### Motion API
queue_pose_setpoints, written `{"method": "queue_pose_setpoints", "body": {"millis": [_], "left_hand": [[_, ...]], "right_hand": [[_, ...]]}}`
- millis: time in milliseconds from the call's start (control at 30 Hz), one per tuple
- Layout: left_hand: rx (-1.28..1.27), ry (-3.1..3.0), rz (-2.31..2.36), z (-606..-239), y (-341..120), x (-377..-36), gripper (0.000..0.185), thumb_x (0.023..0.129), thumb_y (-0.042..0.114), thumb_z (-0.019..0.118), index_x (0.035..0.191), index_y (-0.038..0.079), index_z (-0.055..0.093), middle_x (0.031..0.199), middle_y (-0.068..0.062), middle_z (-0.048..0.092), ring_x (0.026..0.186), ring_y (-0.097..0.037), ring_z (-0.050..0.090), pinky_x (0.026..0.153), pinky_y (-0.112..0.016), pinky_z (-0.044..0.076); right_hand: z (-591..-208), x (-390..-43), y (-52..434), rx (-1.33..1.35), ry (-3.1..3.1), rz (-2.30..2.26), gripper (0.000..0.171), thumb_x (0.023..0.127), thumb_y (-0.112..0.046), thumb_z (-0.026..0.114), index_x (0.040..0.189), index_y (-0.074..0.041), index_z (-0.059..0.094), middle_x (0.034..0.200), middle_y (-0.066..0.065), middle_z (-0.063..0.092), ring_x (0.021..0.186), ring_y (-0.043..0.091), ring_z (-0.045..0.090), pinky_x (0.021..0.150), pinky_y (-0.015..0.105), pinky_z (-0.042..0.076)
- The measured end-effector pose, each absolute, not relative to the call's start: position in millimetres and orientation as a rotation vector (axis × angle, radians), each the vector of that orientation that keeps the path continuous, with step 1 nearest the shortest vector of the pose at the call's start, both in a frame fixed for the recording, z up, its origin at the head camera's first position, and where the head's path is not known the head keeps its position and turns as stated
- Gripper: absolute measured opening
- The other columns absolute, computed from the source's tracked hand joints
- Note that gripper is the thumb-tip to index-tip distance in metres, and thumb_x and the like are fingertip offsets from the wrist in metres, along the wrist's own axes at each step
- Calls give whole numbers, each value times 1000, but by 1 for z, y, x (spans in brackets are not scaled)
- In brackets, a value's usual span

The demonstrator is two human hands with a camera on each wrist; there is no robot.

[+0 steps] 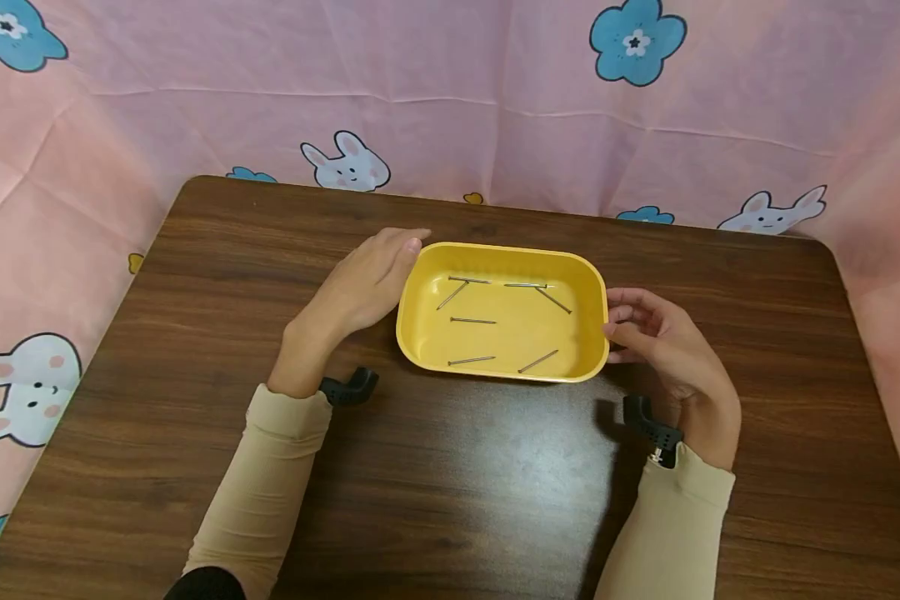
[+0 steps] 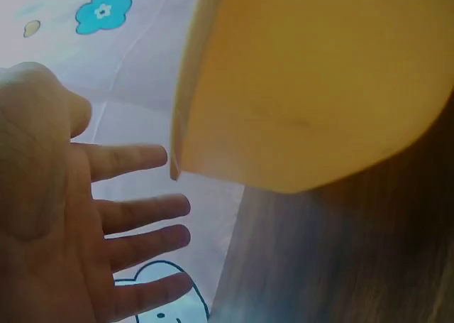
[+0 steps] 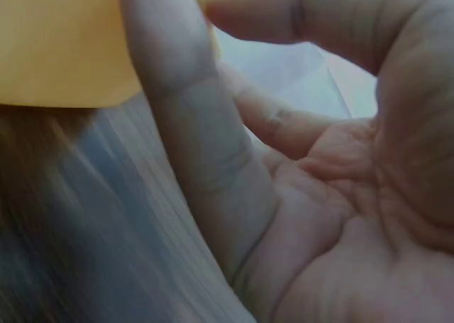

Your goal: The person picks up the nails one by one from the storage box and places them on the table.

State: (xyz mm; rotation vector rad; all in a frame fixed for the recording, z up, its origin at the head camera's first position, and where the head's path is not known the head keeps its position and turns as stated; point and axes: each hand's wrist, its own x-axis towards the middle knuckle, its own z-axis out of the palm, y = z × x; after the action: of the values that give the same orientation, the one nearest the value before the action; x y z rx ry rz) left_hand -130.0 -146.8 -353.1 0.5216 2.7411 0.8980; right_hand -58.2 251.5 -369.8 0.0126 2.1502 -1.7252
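Observation:
A yellow plastic tray point(image 1: 506, 333) with rounded corners is in the middle of the head view, over the brown table. Several thin metal nails point(image 1: 473, 321) lie scattered on its floor. At the tray's right end, my right hand point(image 1: 656, 333) pinches the rim between thumb and fingers; the right wrist view shows the thumb point(image 3: 262, 11) at the rim and a finger along the outer wall. My left hand point(image 1: 375, 279) is beside the left end, fingers straight and spread. In the left wrist view, its fingertips point(image 2: 152, 156) come close to the tray's edge point(image 2: 181, 124).
The dark wooden table point(image 1: 450, 500) extends around the tray on all sides. Behind it hangs a pink curtain point(image 1: 450, 108) with rabbits and blue flowers. A black wrist mount point(image 1: 351, 387) juts inward from the left wrist, another mount point(image 1: 648, 425) from the right.

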Motion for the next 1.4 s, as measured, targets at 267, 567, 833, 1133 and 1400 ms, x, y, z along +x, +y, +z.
{"method": "queue_pose_setpoints", "body": {"millis": [267,567,833,1133,1400], "left_hand": [[674,2764,1078,-349,-137,-127,56,115,42,27,153,12,55,157,-12,53,150,-31,43,129,-52,31],[779,2743,1067,-350,-123,-122,45,111,41,48,144,13,61,132,-9,64,123,-29,56,108,-49,44],[809,2666,1122,-352,-117,-118,50,111,46,44,147,14,58,143,-7,62,131,-26,58,112,-50,49],[806,2654,1057,-355,-110,-117,49,111,45,45,149,15,56,145,-6,60,134,-23,59,113,-49,50],[818,2683,975,-361,-102,-117,39,112,29,47,147,14,58,150,-5,60,139,-25,57,117,-47,49]], "right_hand": [[-369,-62,247,77,2101,-1761,44,102,-5,63,143,0,47,108,0,64,88,13,67,73,27,66],[-368,-65,244,175,2003,-1764,33,104,-10,61,132,0,48,103,-1,65,85,12,68,72,27,66],[-367,-66,238,214,2019,-1768,23,103,-8,58,124,-6,49,97,-4,63,81,11,64,68,23,62],[-367,-67,238,231,2017,-1773,25,105,-14,59,128,-9,50,102,-5,65,84,11,65,68,24,62],[-370,-70,235,246,2007,-1812,21,104,-12,59,122,-9,51,98,-5,64,79,10,63,65,24,61]]}}
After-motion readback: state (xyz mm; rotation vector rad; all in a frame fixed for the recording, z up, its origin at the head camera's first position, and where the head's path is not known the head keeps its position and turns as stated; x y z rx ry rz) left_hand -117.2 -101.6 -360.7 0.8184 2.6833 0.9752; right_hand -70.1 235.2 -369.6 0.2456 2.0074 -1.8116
